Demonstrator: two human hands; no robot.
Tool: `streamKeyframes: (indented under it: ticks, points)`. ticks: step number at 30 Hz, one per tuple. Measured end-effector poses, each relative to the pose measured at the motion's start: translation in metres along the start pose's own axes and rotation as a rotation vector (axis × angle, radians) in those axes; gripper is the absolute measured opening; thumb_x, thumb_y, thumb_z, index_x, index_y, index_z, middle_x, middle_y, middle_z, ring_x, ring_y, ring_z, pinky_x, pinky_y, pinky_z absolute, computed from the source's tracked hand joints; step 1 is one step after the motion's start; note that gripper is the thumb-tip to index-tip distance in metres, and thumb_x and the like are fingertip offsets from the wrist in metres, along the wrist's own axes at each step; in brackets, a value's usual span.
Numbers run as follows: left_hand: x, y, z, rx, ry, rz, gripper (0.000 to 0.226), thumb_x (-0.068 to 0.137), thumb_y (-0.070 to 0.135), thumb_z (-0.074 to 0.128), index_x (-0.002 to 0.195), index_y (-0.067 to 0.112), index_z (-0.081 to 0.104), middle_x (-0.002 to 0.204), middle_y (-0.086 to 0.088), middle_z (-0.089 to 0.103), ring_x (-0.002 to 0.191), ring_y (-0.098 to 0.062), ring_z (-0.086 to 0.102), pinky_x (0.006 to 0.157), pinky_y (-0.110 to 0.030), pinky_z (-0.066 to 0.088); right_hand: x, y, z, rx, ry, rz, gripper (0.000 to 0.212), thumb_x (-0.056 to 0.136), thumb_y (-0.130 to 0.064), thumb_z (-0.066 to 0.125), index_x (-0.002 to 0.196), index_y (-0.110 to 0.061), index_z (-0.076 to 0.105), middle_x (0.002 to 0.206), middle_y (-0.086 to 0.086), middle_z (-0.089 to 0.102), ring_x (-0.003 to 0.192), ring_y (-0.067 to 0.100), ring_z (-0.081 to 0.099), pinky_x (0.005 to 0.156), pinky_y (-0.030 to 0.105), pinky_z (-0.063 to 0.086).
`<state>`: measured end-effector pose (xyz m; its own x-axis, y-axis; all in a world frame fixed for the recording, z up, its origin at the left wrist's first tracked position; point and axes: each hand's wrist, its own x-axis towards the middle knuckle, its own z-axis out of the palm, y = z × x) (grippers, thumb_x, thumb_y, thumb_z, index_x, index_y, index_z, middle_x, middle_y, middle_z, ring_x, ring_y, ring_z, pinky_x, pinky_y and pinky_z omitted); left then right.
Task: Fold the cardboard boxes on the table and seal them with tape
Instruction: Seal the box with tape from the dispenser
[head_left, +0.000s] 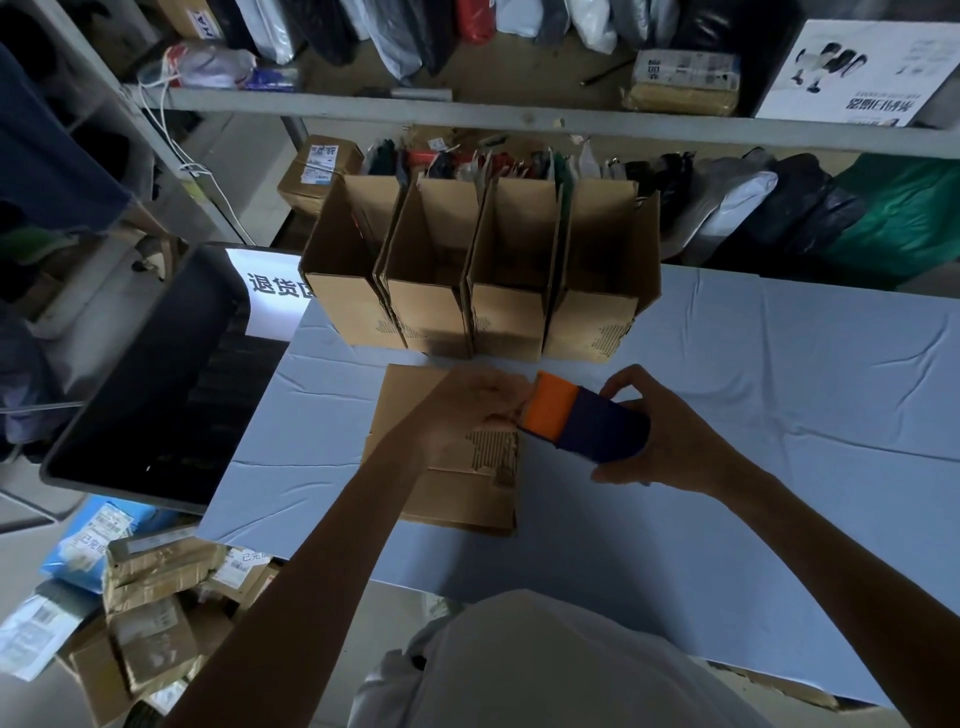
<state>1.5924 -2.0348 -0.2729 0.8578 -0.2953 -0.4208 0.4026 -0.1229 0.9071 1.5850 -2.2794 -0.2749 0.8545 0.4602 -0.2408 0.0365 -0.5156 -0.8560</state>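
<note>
A dispenser (592, 422) held over a flat box (452, 499) on the surface (789, 395).
The flat box lies just in front of a row of four open boxes (470, 306). The left hand (462, 410) is above the box's middle, its fingertips at the orange end of the dispenser; blur hides whether they pinch anything. The right hand (675, 441), beyond the box's right edge, curls thumb and fingers round the dark blue body.

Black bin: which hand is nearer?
Left. The left hand sits over the flat cardboard, right of the bin; the right hand, gripping the tape dispenser, is farther right.
</note>
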Motion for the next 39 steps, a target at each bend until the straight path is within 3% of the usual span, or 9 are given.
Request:
streamKeyframes:
  ticks: [4,7,15,19,24,30,34,36,39]
  points:
    - [0.003,-0.005,0.002,-0.051,0.049,-0.084,0.012,0.094,0.01,0.051,0.093,0.013,0.063,0.09,-0.005,0.066,0.08,-0.009,0.067,0.073,-0.018,0.056,0.001,-0.002,0.003,-0.16,0.107,-0.147,0.063,0.056,-0.033,0.09,0.106,-0.023,0.053,0.09,-0.01,0.066,0.08,0.007,0.065,0.061,0.016,0.053]
    - [0.003,-0.008,0.0,-0.11,0.077,-0.172,0.013,0.093,0.006,0.052,0.098,0.007,0.064,0.096,-0.009,0.066,0.087,-0.016,0.066,0.075,-0.022,0.057,0.001,-0.003,0.004,-0.185,0.13,-0.139,0.067,0.054,-0.055,0.08,0.109,-0.025,0.055,0.09,-0.02,0.063,0.083,0.002,0.062,0.065,0.014,0.051]
    - [0.005,-0.003,0.002,-0.085,0.194,-0.278,0.013,0.09,0.0,0.056,0.1,0.002,0.064,0.086,-0.007,0.064,0.075,-0.013,0.064,0.063,-0.018,0.057,0.012,0.006,0.02,-0.364,0.181,-0.067,0.065,0.058,-0.042,0.087,0.106,-0.029,0.045,0.087,-0.016,0.06,0.075,0.002,0.059,0.06,0.01,0.041]
    - [0.008,-0.002,0.0,0.083,0.25,-0.206,0.026,0.089,-0.009,0.052,0.115,-0.011,0.057,0.075,-0.002,0.058,0.067,-0.011,0.057,0.054,-0.013,0.052,0.016,0.007,0.016,-0.301,0.198,-0.113,0.066,0.06,-0.046,0.085,0.113,-0.025,0.051,0.096,-0.014,0.063,0.084,0.004,0.061,0.068,0.014,0.05]
    - [0.011,-0.007,0.002,0.246,0.31,-0.131,0.018,0.089,-0.001,0.055,0.104,-0.007,0.065,0.07,0.001,0.061,0.064,-0.008,0.059,0.057,-0.016,0.051,0.017,0.011,0.011,-0.328,0.164,-0.15,0.071,0.061,-0.049,0.083,0.12,-0.028,0.05,0.103,-0.017,0.062,0.088,0.003,0.061,0.071,0.011,0.048]
    - [0.016,-0.026,0.01,0.552,0.4,-0.065,0.017,0.085,-0.001,0.054,0.078,0.001,0.07,0.066,0.002,0.056,0.056,-0.005,0.048,0.05,-0.007,0.037,0.021,0.017,0.009,-0.394,0.082,-0.226,0.063,0.063,-0.049,0.083,0.116,-0.03,0.056,0.103,-0.018,0.065,0.09,0.002,0.062,0.075,0.02,0.053]
    - [0.018,-0.034,0.013,0.679,0.461,-0.057,0.018,0.084,0.004,0.054,0.071,-0.001,0.067,0.067,-0.007,0.06,0.057,-0.007,0.047,0.052,-0.013,0.035,0.018,0.022,0.009,-0.396,0.03,-0.228,0.057,0.064,-0.047,0.082,0.113,-0.031,0.057,0.095,-0.021,0.065,0.085,0.002,0.063,0.072,0.02,0.052]
    - [0.02,-0.039,0.004,0.713,0.516,-0.079,0.021,0.08,0.005,0.053,0.068,-0.003,0.067,0.071,-0.017,0.066,0.06,-0.014,0.053,0.056,-0.025,0.039,0.013,0.027,0.004,-0.45,0.04,-0.203,0.058,0.062,-0.045,0.084,0.111,-0.031,0.057,0.09,-0.023,0.061,0.08,0.001,0.061,0.069,0.016,0.049]
    - [0.019,-0.042,-0.006,0.711,0.517,-0.133,0.025,0.076,0.012,0.05,0.068,-0.001,0.069,0.079,-0.015,0.07,0.075,-0.023,0.065,0.066,-0.035,0.048,0.007,0.036,-0.005,-0.466,0.057,-0.178,0.053,0.06,-0.047,0.083,0.104,-0.033,0.057,0.083,-0.023,0.062,0.075,0.001,0.061,0.065,0.016,0.049]
